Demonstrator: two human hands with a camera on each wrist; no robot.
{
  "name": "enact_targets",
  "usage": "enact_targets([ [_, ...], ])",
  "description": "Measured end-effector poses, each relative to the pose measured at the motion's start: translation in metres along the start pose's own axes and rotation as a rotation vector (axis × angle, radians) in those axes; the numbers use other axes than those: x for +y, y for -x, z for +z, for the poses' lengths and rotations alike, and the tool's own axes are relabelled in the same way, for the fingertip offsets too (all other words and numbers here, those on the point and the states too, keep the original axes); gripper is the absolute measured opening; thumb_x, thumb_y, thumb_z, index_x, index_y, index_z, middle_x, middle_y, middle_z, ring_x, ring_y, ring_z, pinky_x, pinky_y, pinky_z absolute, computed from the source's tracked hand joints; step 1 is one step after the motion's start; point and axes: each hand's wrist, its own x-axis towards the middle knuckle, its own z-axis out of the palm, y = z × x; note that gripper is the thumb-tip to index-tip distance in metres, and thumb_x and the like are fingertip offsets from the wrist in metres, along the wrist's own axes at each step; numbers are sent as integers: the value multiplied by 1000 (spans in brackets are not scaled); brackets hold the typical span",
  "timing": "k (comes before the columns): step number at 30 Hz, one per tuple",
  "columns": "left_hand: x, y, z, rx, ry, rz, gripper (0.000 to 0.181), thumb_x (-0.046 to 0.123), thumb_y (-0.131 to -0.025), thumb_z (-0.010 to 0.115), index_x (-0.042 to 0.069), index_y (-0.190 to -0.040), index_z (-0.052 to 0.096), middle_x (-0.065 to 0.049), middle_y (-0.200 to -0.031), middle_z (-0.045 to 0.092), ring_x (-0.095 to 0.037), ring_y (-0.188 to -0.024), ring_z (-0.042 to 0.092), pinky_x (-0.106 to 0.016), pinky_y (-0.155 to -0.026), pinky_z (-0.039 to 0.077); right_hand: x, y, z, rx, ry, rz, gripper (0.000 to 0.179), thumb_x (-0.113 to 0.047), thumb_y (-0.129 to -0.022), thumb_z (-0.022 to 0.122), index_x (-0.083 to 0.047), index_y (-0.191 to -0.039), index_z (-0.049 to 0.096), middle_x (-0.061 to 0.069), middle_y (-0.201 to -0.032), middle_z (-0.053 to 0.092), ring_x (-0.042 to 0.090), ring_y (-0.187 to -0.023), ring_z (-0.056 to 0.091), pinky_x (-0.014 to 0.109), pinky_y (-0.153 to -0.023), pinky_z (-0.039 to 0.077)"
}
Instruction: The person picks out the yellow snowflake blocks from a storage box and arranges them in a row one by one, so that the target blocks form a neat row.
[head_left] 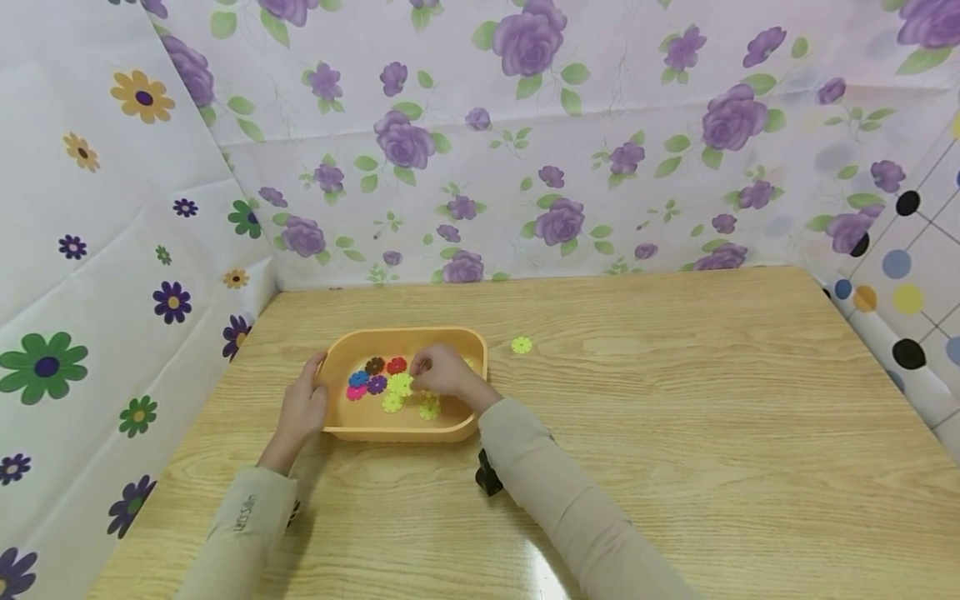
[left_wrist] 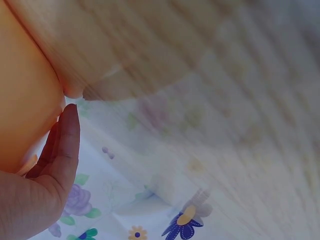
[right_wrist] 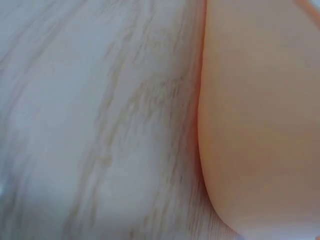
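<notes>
An orange plastic basin (head_left: pixel 405 432) stands on the table with several flower-shaped plastic discs inside. My left hand (head_left: pixel 306 406) grips its left end, thumb at the rim; in the left wrist view the fingers (left_wrist: pixel 70 135) lie along its outer wall. Reaching in over the right side, my right hand (head_left: pixel 446 371) has its fingers bent and pinches a yellow flower disc (head_left: pixel 402 383) at the fingertips, partly hidden. More yellow discs (head_left: pixel 430 408) lie below that hand. Left of them sit a blue disc (head_left: pixel 358 379), a pink one, a purple one, a brown one and a red disc (head_left: pixel 397 365).
One yellow disc (head_left: pixel 521 345) lies on the wooden table (head_left: pixel 675 400) just right of the basin. A small black object (head_left: pixel 488 475) shows beside the right sleeve. Flower-printed cloth (head_left: pixel 480 167) hangs behind the table and along its left side.
</notes>
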Motion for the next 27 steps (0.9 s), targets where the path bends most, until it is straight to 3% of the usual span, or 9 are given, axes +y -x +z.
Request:
enact_targets([
  [7, 0, 0, 1, 12, -9, 9, 49, -1, -86, 31, -5, -135, 31, -39, -122, 44, -47, -99, 48, -58, -86, 37, 1, 0, -1, 28, -169, -8, 9, 3, -74, 69, 1, -82, 63, 2, -69, 57, 12, -63, 52, 21, -58, 46],
  [14, -1, 0, 2, 22, -10, 18, 49, -1, -86, 31, -5, -134, 32, -39, -119, 45, -48, -97, 49, -58, -84, 38, 1, 0, -3, 73, -310, 44, 10, 0, -77, 68, 1, -86, 62, 4, -70, 58, 22, -67, 58, 37, -68, 51],
  [18, -2, -1, 2, 23, -8, 21, 48, -1, -86, 31, -5, -134, 32, -39, -119, 46, -47, -97, 49, -58, -84, 38, 0, 0, -5, 116, -367, 79, 11, -2, -78, 68, 0, -88, 63, 5, -73, 60, 26, -72, 59, 39, -71, 51],
  [22, -2, -1, 2, 24, -8, 21, 48, -2, -86, 32, -4, -134, 32, -38, -118, 47, -45, -94, 49, -57, -82, 39, -1, 0, -6, 166, -445, 105, 12, -2, -80, 67, 0, -90, 62, 4, -74, 59, 20, -70, 58, 41, -74, 51],
  [27, -2, 0, 2, 30, -7, 28, 48, -2, -86, 32, -5, -134, 33, -38, -119, 46, -46, -95, 50, -57, -83, 39, -3, 1, -8, 228, -542, 135, 11, -4, -82, 66, 0, -91, 62, 1, -72, 59, 13, -64, 54, 35, -64, 47],
])
